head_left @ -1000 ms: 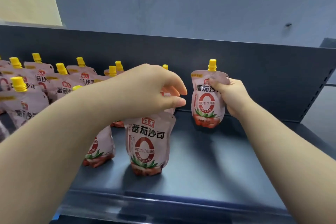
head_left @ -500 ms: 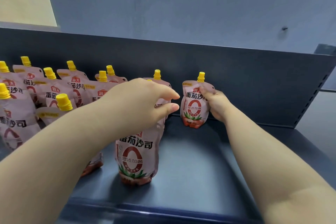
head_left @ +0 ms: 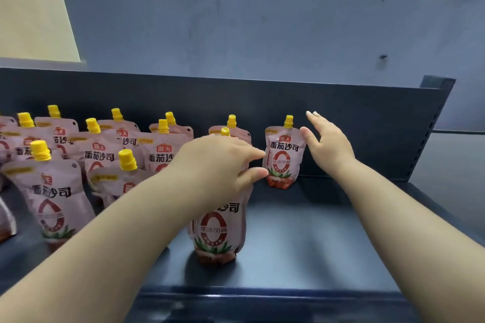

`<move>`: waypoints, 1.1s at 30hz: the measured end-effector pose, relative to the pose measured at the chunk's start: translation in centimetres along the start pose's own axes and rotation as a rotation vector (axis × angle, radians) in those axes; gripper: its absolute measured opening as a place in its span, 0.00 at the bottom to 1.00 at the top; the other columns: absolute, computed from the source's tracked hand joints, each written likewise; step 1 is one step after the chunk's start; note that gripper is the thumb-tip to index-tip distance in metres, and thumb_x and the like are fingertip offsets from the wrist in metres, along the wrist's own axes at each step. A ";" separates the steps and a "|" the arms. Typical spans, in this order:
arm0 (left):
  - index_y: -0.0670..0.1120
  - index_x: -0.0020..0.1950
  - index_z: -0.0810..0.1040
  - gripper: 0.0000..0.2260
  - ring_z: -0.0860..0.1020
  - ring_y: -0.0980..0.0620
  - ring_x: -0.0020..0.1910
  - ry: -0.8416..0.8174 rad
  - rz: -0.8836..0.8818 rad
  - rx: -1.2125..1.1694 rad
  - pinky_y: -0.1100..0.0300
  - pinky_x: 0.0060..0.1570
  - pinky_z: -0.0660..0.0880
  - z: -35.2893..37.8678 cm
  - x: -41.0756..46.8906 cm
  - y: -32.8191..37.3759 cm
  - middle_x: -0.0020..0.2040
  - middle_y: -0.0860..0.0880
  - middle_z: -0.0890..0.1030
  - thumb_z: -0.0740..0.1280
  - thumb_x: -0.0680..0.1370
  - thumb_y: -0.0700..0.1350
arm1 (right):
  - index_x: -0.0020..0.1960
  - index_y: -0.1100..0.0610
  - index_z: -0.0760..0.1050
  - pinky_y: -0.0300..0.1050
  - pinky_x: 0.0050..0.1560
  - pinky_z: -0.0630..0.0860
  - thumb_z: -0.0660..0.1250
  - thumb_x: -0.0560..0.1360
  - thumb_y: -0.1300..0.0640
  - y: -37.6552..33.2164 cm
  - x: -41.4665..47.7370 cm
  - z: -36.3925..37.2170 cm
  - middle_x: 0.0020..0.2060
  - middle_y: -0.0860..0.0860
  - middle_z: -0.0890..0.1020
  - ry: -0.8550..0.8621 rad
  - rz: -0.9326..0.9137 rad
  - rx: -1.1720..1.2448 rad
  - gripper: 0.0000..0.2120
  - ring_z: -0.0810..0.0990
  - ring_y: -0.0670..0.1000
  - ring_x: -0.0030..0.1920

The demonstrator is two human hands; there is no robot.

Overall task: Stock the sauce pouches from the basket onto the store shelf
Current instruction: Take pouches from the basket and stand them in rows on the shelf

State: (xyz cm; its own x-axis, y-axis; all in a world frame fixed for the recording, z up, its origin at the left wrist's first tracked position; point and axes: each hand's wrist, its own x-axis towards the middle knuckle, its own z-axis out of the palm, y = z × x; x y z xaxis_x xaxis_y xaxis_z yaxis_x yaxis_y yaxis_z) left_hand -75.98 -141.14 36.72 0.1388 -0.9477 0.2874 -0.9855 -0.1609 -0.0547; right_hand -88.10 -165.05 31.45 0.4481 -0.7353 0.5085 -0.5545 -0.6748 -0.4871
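Both hands are over the dark shelf [head_left: 309,238]: the left hand [head_left: 217,162] is closed around the top of a front pouch [head_left: 219,231], which stands upright on its base near the shelf's front edge, while the right hand [head_left: 328,147] is spread open with nothing in it, its thumb just beside or barely touching the upper right corner of a back pouch [head_left: 282,155] standing against the back panel [head_left: 367,123]. Whether thumb and corner actually meet is hard to tell. More pouches with yellow caps [head_left: 40,151] fill the shelf's left part in loose rows [head_left: 102,155]; the basket is not in view. The step in hand looks like settling these two pouches into line. To do it well, the left hand should press down a little so the soft base flattens, then let go slowly and straight up, since a pouch gripped at the neck tips easily when released with a sideways pull. The label should face forward like its neighbours, and the pouch should sit directly in front of the one behind, keeping the column straight. The right hand should clear the back pouch without brushing its cap, as that one stands alone with nothing at its right to brace it.
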 end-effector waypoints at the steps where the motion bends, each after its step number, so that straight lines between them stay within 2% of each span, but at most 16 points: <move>1: 0.60 0.70 0.65 0.21 0.67 0.56 0.69 0.021 0.024 0.003 0.55 0.62 0.69 0.0 -0.2 0.0 0.69 0.59 0.70 0.52 0.79 0.61 | 0.75 0.48 0.58 0.48 0.72 0.56 0.55 0.80 0.46 -0.8 -0.7 -0.6 0.75 0.47 0.59 -0.005 -0.043 -0.076 0.24 0.54 0.48 0.76; 5: 0.58 0.74 0.58 0.23 0.56 0.54 0.75 0.066 0.087 0.055 0.53 0.73 0.51 0.1 -0.7 -0.3 0.75 0.55 0.63 0.50 0.79 0.60 | 0.76 0.49 0.52 0.44 0.74 0.47 0.52 0.80 0.44 -4.2 -4.1 -2.4 0.77 0.48 0.53 -0.047 -0.182 -0.276 0.27 0.47 0.47 0.77; 7: 0.57 0.75 0.55 0.24 0.52 0.53 0.77 0.102 0.091 0.066 0.52 0.74 0.47 0.1 -1.0 -0.6 0.77 0.54 0.58 0.48 0.80 0.60 | 0.76 0.49 0.51 0.44 0.75 0.45 0.51 0.80 0.43 -5.8 -5.7 -3.1 0.77 0.48 0.51 -0.050 -0.209 -0.303 0.27 0.45 0.47 0.77; 10: 0.55 0.76 0.53 0.23 0.50 0.52 0.77 0.161 0.126 0.041 0.51 0.74 0.47 0.3 -1.6 -0.7 0.77 0.52 0.56 0.46 0.81 0.58 | 0.76 0.48 0.50 0.45 0.75 0.45 0.50 0.80 0.41 -7.9 -8.3 -4.0 0.77 0.47 0.50 -0.056 -0.209 -0.290 0.27 0.44 0.46 0.77; 15: 0.52 0.75 0.59 0.31 0.58 0.48 0.76 0.278 0.176 0.002 0.48 0.73 0.53 0.5 -3.3 -0.5 0.75 0.47 0.63 0.38 0.75 0.60 | 0.76 0.45 0.48 0.41 0.73 0.42 0.39 0.72 0.33 -11.0 -12.5 -5.0 0.75 0.42 0.46 -0.049 -0.258 -0.313 0.34 0.41 0.41 0.75; 21: 0.54 0.76 0.54 0.36 0.53 0.50 0.77 0.273 0.132 0.002 0.51 0.74 0.49 0.3 -6.8 0.3 0.77 0.49 0.58 0.32 0.71 0.62 | 0.76 0.46 0.49 0.43 0.74 0.44 0.37 0.72 0.33 -12.9 -15.9 -6.1 0.76 0.44 0.49 -0.069 -0.333 -0.346 0.35 0.40 0.40 0.73; 27: 0.55 0.77 0.49 0.35 0.50 0.52 0.77 0.216 0.015 0.042 0.51 0.74 0.46 -0.1 -11.9 1.4 0.78 0.50 0.54 0.33 0.71 0.66 | 0.76 0.48 0.50 0.43 0.73 0.44 0.32 0.72 0.32 -13.7 -19.8 -6.2 0.76 0.48 0.52 -0.111 -0.414 -0.343 0.38 0.42 0.42 0.73; 31: 0.56 0.76 0.43 0.29 0.44 0.53 0.77 0.121 -0.066 0.058 0.51 0.75 0.44 0.3 -15.9 2.8 0.78 0.52 0.48 0.43 0.78 0.64 | 0.74 0.47 0.42 0.43 0.74 0.42 0.28 0.70 0.30 -14.0 -23.2 -6.1 0.75 0.45 0.48 -0.180 -0.459 -0.349 0.37 0.40 0.43 0.74; 33: 0.57 0.76 0.42 0.28 0.44 0.53 0.77 0.111 -0.106 0.063 0.51 0.75 0.44 0.6 -18.0 3.3 0.78 0.52 0.48 0.45 0.79 0.62 | 0.72 0.45 0.39 0.42 0.74 0.40 0.29 0.70 0.30 -14.2 -24.9 -6.2 0.74 0.43 0.45 -0.214 -0.472 -0.331 0.34 0.38 0.43 0.74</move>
State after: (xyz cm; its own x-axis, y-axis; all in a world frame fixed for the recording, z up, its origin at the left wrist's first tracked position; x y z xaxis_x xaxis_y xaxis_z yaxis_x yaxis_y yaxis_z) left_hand -81.65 -124.74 30.80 0.2262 -0.8890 0.3982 -0.9575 -0.2781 -0.0770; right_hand -95.70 -136.75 30.11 0.8103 -0.3812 0.4450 -0.4347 -0.9003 0.0204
